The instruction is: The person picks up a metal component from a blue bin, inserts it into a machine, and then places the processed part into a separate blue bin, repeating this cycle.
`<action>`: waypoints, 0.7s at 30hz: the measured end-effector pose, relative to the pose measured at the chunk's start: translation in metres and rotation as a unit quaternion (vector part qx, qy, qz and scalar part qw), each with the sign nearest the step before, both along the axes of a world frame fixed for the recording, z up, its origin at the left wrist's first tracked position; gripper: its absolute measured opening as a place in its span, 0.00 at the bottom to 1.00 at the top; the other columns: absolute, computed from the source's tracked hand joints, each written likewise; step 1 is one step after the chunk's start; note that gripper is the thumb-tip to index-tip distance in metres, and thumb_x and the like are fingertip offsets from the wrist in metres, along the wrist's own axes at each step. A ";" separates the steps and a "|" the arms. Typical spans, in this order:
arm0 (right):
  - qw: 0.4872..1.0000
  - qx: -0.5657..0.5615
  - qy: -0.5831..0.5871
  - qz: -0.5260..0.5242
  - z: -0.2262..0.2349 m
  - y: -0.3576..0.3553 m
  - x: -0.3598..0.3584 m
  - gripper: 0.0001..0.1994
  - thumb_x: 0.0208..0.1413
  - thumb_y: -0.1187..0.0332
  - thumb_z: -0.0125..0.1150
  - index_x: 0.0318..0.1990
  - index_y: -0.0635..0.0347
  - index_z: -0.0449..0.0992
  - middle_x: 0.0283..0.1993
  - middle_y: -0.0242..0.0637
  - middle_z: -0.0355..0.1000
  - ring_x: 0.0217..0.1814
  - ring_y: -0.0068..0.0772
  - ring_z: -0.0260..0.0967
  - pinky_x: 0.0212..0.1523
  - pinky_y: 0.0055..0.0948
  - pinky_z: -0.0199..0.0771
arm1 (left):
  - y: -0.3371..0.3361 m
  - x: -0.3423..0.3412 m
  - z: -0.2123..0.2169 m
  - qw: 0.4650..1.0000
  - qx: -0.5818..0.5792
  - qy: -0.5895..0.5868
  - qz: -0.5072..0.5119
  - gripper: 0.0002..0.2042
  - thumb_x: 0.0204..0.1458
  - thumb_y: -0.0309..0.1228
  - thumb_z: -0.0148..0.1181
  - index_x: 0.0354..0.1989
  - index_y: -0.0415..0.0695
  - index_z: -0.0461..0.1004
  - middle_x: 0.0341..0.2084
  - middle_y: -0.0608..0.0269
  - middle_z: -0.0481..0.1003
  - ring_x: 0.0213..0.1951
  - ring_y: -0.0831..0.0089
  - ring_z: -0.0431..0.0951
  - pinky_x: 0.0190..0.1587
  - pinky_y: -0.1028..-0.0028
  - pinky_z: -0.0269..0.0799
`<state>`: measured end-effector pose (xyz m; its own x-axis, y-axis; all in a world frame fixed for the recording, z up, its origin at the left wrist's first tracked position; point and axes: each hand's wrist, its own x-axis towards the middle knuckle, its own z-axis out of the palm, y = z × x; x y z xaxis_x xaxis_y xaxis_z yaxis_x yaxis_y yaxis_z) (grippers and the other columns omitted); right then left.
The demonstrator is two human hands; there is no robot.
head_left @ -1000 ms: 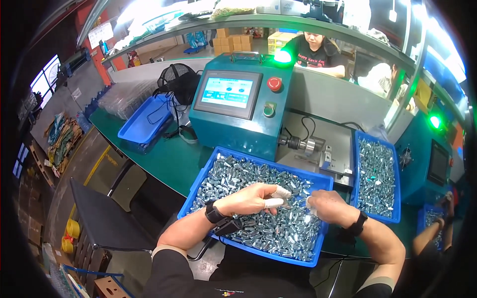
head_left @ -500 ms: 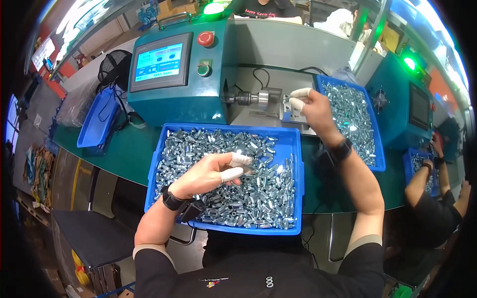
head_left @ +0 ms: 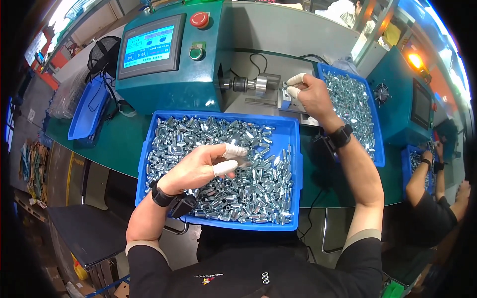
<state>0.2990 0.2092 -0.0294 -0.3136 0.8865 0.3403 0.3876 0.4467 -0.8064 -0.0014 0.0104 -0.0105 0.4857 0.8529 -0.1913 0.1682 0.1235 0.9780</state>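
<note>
A blue tray (head_left: 292,149) full of small silver metal parts (head_left: 258,184) lies in front of me. My left hand (head_left: 201,166), with white finger cots on thumb and forefinger, hovers over the heap and pinches a small metal part. My right hand (head_left: 310,94), also with a taped finger, reaches up to the grey fixture (head_left: 285,97) beside the machine's metal spindle (head_left: 251,84) and presses a small part there. Both wrists wear black bands.
A teal machine (head_left: 169,64) with a touch screen (head_left: 147,47), red button and green button stands behind the tray. A second blue tray of parts (head_left: 355,107) sits right. An empty blue tray (head_left: 87,116) lies left. Another person (head_left: 430,198) works at the right.
My right hand stays at the fixture by the spindle, having gone there from the tray a second ago. My left hand remains over the heap. The view has moved closer to the machine.
</note>
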 end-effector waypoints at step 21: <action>0.900 0.279 -0.333 0.024 0.022 0.001 0.009 0.10 0.57 0.67 0.66 0.41 0.64 0.82 0.37 0.52 0.77 0.38 0.56 0.76 0.39 0.40 0.76 | 0.000 0.000 -0.002 1.000 -0.009 0.003 0.004 0.20 0.67 0.33 0.57 0.65 0.40 0.72 0.50 0.61 0.81 0.41 0.78 0.80 0.47 0.75 0.76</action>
<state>0.3075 0.2101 -0.0076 -0.6467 0.6156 0.4503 0.6712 0.7398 -0.0476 -0.0012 0.0105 -0.0124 0.4774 0.8532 -0.2100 0.1731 0.1430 0.9745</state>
